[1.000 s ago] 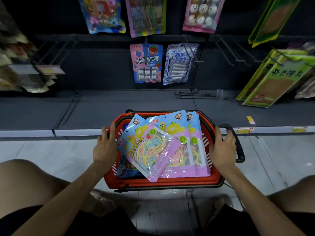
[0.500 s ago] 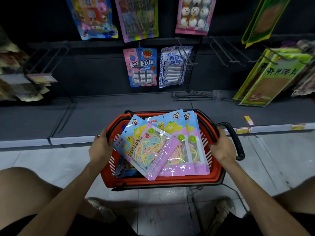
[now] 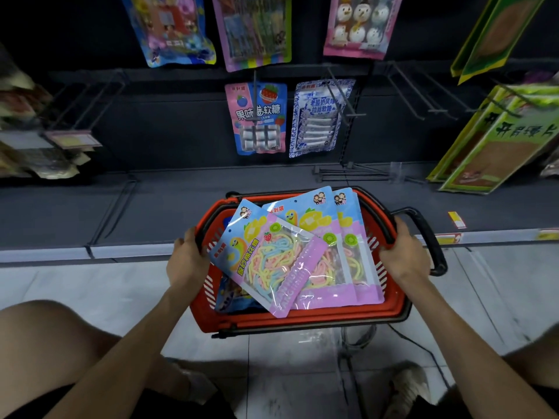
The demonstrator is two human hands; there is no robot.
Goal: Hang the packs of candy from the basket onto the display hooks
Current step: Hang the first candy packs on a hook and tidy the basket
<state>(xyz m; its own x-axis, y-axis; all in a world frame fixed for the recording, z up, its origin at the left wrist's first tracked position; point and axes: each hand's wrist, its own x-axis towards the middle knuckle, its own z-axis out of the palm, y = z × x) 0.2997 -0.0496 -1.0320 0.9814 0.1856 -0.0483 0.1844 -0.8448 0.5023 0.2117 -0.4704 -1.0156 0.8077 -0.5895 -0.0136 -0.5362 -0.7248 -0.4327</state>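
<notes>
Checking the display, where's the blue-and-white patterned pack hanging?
Head view: the blue-and-white pack hangs just right of the pink-and-blue pack, above the red basket.

Blue pack [image 3: 230, 296] mostly hidden under 3 candy packs [image 3: 281, 258]; left shelf goods [image 3: 39, 158] blurred, perhaps snacks.

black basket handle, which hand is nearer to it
Right. The right hand grips the rim just beside the black handle; the left hand grips the opposite rim of the basket.

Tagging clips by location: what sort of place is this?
Likely a shop's sweets aisle. Snack packs hang from display hooks on a dark shelf wall, and a red shopping basket holds more candy packs.
</notes>
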